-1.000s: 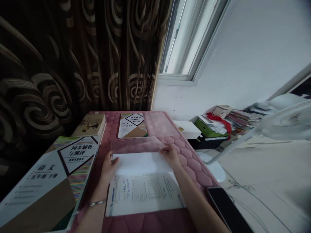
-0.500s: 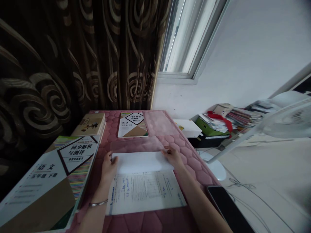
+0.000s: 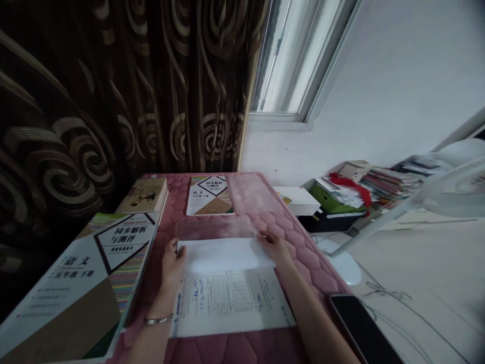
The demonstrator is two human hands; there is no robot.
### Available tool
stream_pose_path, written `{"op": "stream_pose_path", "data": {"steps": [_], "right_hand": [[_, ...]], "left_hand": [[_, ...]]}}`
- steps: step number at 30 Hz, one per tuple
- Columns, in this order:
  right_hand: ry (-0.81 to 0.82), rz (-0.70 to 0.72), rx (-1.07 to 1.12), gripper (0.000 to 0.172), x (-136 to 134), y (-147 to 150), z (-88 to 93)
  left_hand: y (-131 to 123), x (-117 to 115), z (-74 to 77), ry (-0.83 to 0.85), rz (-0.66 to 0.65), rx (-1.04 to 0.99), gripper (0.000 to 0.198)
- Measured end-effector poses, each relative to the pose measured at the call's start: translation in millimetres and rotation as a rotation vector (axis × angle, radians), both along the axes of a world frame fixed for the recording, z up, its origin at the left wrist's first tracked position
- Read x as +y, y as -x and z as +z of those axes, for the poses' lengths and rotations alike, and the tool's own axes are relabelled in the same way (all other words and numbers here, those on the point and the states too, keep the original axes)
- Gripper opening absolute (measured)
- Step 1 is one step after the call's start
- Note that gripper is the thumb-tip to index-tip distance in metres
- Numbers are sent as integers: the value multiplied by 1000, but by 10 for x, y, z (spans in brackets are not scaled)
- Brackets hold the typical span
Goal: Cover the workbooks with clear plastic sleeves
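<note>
A blank white sheet [image 3: 223, 255] is held up at its two sides by my hands. My left hand [image 3: 174, 258] pinches its left edge, thumb on top, and a metal bracelet circles that wrist. The right edge is gripped by my right hand [image 3: 275, 247], fingers curled near the upper corner. Below the sheet lies a printed page [image 3: 235, 298] with blue handwriting. Beyond the sheet, a clear plastic cover [image 3: 212, 227] extends flat over the pink quilted surface [image 3: 212, 349]. How the sheet and cover join under my fingers is hidden.
A large workbook [image 3: 76, 283] and a stack of brown books [image 3: 146, 197] are on the left. A smaller workbook [image 3: 210, 197] lies at the back beside another clear plastic cover [image 3: 253, 192]. A black phone [image 3: 364, 328] sits at right. A white fan [image 3: 379, 227] stands beyond.
The whole view has shifted slightly, so things sit a little further right. Both hands keep the same hold on the white sheet.
</note>
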State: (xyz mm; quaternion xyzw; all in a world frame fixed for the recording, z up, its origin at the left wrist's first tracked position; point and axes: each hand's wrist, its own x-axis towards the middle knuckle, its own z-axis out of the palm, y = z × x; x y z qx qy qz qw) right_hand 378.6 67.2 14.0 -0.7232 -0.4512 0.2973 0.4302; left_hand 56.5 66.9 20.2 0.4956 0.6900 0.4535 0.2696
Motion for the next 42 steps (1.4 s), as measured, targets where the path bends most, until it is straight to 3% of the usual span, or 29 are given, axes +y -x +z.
{"op": "stream_pose_path", "data": {"steps": [6,10,14,18,22,27,35,42], "right_hand": [[8,-26,-78,35,-9,36,-5],[34,2,-44,35,-37,-21,16],[64,-3,-31,21,-84,-127,54],[77,-14,-161,11,-139,-134,137],[91,6,-236,19,-170,-110,203],[101,30,-235,30,-183,-181,132],[169,46,-311,24,-164,-156,157],[191,10,-372,30,-120,-45,212]], "left_hand": [[-94,-121,142,182,-7,353,37],[-136,-157,179,239,-3,464,41],[-159,-169,203,253,20,465,40],[-155,-170,185,241,37,446,39],[-119,-134,109,221,30,413,39],[-102,-106,50,212,37,382,35],[-54,-102,-11,143,40,325,34],[-52,-134,56,142,19,293,36]]}}
